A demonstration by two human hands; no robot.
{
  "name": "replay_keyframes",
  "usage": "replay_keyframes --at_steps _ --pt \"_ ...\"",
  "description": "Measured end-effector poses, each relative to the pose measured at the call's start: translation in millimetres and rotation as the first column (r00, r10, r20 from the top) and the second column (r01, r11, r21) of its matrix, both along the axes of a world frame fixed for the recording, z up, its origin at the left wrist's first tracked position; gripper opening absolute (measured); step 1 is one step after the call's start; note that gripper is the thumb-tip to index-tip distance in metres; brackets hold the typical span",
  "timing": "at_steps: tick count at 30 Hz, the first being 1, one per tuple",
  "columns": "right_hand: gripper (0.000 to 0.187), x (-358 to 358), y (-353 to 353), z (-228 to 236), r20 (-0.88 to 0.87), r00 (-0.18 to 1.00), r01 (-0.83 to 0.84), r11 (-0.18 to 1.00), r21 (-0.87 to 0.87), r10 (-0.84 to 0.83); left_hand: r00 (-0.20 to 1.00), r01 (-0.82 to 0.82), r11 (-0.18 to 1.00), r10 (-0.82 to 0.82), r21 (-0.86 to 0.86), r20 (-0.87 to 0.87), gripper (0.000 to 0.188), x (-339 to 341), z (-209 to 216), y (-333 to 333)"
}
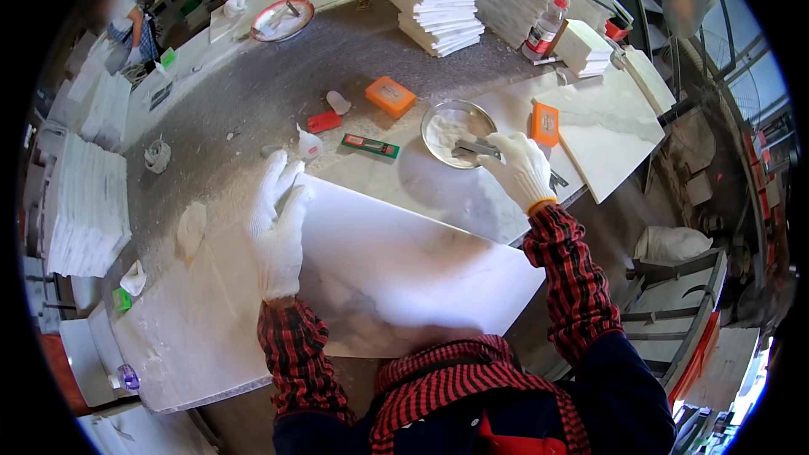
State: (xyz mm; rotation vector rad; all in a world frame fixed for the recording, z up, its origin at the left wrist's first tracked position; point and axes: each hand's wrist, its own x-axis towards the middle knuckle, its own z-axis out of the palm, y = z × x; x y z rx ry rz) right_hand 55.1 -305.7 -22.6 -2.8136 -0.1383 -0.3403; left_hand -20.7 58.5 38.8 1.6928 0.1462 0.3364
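A white marble slab [413, 253] with faint grey veining lies in front of me. My left hand [280, 223], in a white knit glove, rests along its left edge with fingers stretched out near the far corner. Beyond the slab, my right hand [521, 170], gloved too, grips a flat metal putty knife [476, 149]. The blade reaches into a round metal bowl [428, 145] that contains white powder or paste. Around the bowl are two orange boxes [390, 97] and a narrow green box [369, 147]. A small white bottle [309, 143] stands off the slab's far corner.
Tall stacks of white slabs [434, 0] rise at the back, beside a clear bottle with a red cap [546, 29]. More slabs [88, 202] stand at left. A red-rimmed dish [282, 19] sits near a co-worker's gloved hand [234, 6]. Metal framing [674, 320] is at right.
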Motion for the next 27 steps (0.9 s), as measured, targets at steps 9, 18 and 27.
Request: replay_keyframes --at_steps 9,18,27 --pt "0.024 35 11 6 -0.081 0.995 -0.083 0.926 -0.367 0.057 0.999 -0.025 0.998 0.027 0.052 -0.037 0.057 -3 7 -1" --pt "0.013 61 4 5 -0.109 0.973 -0.226 0.747 -0.626 0.202 0.997 -0.047 0.999 0.049 0.027 -0.052 0.059 -4 7 -4" --pt "0.018 69 12 -13 -0.28 0.951 -0.176 0.976 -0.126 0.135 0.997 0.0 0.999 0.004 0.049 -0.075 0.061 -5 9 -1"
